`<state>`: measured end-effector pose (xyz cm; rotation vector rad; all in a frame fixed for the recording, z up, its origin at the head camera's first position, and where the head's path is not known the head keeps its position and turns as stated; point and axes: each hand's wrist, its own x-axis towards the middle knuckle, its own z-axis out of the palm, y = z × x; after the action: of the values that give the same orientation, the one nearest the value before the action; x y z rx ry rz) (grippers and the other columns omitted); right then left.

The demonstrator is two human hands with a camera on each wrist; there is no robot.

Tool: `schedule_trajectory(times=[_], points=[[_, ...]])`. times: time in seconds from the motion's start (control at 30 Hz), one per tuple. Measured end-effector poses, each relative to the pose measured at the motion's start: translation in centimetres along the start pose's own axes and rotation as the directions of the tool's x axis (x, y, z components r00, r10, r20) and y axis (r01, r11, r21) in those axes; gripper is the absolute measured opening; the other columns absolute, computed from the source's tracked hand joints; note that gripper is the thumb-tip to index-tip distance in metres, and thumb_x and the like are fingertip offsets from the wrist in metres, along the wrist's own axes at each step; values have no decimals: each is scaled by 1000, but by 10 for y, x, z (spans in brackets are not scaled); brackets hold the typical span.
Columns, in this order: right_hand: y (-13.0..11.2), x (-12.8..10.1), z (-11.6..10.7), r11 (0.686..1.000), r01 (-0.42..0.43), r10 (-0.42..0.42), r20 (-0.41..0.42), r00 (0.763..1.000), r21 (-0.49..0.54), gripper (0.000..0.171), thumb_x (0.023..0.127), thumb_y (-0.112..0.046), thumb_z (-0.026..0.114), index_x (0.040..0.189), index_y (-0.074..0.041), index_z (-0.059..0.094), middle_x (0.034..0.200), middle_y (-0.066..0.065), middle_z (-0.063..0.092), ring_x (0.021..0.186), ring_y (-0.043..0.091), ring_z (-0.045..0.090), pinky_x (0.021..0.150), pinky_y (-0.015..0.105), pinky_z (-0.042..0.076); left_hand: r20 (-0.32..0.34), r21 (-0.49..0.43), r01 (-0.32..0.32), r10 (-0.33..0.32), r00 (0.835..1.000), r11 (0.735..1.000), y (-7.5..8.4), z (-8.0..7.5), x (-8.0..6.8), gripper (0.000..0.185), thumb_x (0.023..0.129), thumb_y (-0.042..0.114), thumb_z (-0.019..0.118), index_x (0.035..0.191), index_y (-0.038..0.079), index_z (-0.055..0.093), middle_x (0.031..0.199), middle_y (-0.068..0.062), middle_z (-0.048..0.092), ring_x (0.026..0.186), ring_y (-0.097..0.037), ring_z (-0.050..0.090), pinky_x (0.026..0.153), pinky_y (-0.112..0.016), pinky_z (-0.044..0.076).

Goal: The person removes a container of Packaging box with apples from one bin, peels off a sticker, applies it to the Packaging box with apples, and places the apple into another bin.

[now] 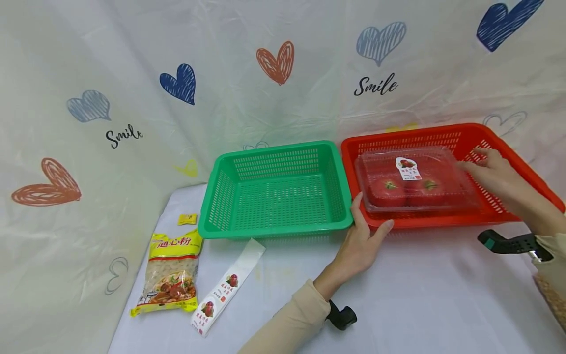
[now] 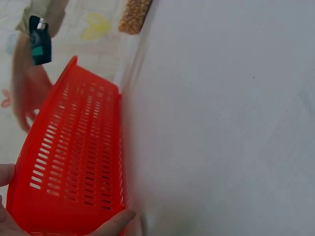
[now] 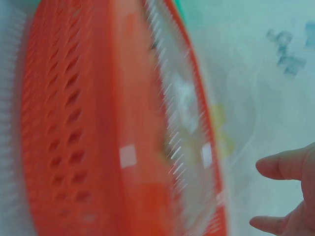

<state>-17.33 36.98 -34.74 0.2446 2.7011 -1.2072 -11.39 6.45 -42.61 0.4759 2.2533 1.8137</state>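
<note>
A clear plastic box (image 1: 435, 160) of red tomatoes (image 1: 387, 192) lies in the red basket (image 1: 464, 129), with a white fruit sticker (image 1: 408, 168) on its lid. My left hand (image 1: 360, 246) touches the basket's near left corner. Its thumb (image 2: 115, 223) reaches along the front wall, and its fingers lie at the end wall beside the green basket (image 1: 274, 231). Over the red basket's right part, next to the box, is my right hand (image 1: 499, 177). In the right wrist view its fingers (image 3: 283, 164) are spread and nothing is between them.
The green basket stands left of the red one. Farther left lie a yellow bag of pasta (image 1: 172, 275), a small yellow packet (image 1: 187, 219) and a strip of fruit stickers (image 1: 227, 287). At the right edge a bag of grains (image 1: 550, 300) is partly visible. A heart-printed curtain (image 1: 221, 49) hangs behind.
</note>
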Motion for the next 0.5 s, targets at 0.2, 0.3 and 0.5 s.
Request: schedule_trajectory(times=[0.2,0.3,0.5], points=[[-44,-21,13,978,165,-181,-124,976,-130,78,110,-30,45,159,13,3,150,48,17,133,63,21,81,75,50,-28,14,27,-27,999,1000,1,2,2,81,106,36,60,165,26,6,158,3,41,143,-13,42,108,-29,48],[-60,-33,27,952,262,-284,-139,949,-159,76,108,-25,53,160,12,12,148,44,24,132,60,25,83,77,48,-33,14,53,-53,998,998,7,1,-6,77,107,32,58,165,24,9,161,4,34,140,-8,43,109,-29,47],[-78,-59,51,912,369,-398,-171,901,-177,73,102,-16,64,158,7,24,148,37,29,133,56,27,85,81,45,174,-10,102,-98,980,995,30,-22,-38,59,109,35,54,159,20,26,146,0,48,86,-5,67,75,-23,58]])
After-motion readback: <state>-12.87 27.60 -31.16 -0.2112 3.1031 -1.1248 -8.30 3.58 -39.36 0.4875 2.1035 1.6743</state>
